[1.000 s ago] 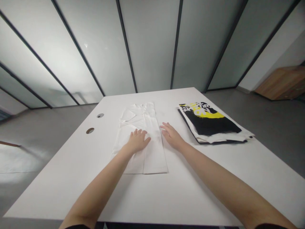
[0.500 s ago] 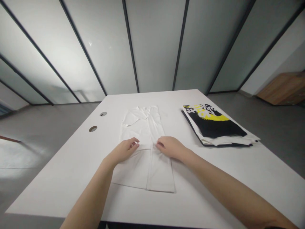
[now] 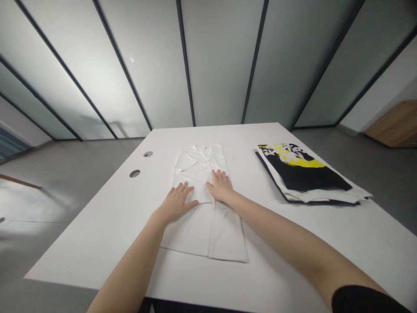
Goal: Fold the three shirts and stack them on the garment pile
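Note:
A white collared shirt lies folded lengthwise on the white table, its collar toward the far side. My left hand rests flat on the shirt's middle with the fingers spread. My right hand presses flat beside it on the placket, nearer the collar. Neither hand grips the cloth. A crease edge runs across the shirt just under my left fingers. The shirt's lower part stretches toward me, and a small pocket-like flap shows near the collar.
A stack of folded garments, topped by a black shirt with a yellow and white print, lies to the right on the table. Several round grommet holes pierce the table's left side. Frosted glass partitions stand behind it.
Both hands have slid farther up the shirt and flattened out, from curled fingers at the cloth to spread palms. The whole scene has shifted slightly right in view.

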Available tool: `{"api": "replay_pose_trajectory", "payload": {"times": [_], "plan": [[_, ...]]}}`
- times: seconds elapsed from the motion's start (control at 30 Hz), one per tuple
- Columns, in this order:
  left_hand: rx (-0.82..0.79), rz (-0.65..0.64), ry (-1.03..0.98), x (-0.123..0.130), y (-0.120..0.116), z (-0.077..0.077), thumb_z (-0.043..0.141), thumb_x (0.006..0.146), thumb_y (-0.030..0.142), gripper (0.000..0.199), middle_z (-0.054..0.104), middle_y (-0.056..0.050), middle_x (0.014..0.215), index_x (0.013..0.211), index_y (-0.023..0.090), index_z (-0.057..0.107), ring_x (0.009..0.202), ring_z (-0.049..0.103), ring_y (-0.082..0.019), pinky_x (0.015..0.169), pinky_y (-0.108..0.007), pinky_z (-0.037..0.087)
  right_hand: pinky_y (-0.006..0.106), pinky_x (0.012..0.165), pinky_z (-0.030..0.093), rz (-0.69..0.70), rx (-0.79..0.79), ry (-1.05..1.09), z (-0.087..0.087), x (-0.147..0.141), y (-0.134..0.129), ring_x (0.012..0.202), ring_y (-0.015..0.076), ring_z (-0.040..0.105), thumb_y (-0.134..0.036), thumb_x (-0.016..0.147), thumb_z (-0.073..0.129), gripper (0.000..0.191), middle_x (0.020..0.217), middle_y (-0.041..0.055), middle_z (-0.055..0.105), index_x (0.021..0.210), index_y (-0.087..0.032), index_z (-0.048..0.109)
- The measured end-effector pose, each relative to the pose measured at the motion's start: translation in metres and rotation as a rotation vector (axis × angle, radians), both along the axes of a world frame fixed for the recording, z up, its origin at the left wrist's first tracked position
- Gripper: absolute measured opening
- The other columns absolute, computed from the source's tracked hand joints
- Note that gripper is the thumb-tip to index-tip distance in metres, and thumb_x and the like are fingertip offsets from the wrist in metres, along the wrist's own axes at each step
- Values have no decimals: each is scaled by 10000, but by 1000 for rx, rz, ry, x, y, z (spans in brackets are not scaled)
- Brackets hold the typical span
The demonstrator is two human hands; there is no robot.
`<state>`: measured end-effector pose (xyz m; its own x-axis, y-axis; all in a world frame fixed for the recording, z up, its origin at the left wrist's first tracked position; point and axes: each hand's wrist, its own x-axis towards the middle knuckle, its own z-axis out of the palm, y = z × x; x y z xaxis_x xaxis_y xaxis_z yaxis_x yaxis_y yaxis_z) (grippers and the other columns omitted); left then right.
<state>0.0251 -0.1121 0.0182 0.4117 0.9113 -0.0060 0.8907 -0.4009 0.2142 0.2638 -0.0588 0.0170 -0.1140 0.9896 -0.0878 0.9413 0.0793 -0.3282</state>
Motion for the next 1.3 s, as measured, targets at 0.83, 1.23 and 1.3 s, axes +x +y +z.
{"api": "replay_pose_trajectory", "payload": {"times": [0.83,1.23,1.3], "plan": [[-32,19,-208,28,2,37,511,1053,556,412,808,-72,917,1077,226,757,834,747,-257,812,-362,532,535,1324,166,316,128,-113,-4,25,115,1670,378,202,-571,1090,441,721,1820,141,214,1719,-225,378],[85,-69,-403,5,-1,48,421,1066,411,380,786,-73,901,906,223,711,858,731,-220,846,-345,559,543,1348,164,820,149,38,-4,-7,0,1677,350,189,-603,1028,613,801,1793,163,262,1704,-218,419],[165,-42,-385,-3,4,46,424,1051,351,353,802,-108,1171,1129,224,744,1167,726,-267,1057,-423,539,553,1350,163,953,179,52,-2,-5,-23,1671,362,207,-602,1036,609,796,1779,172,303,1699,-203,426]]}}
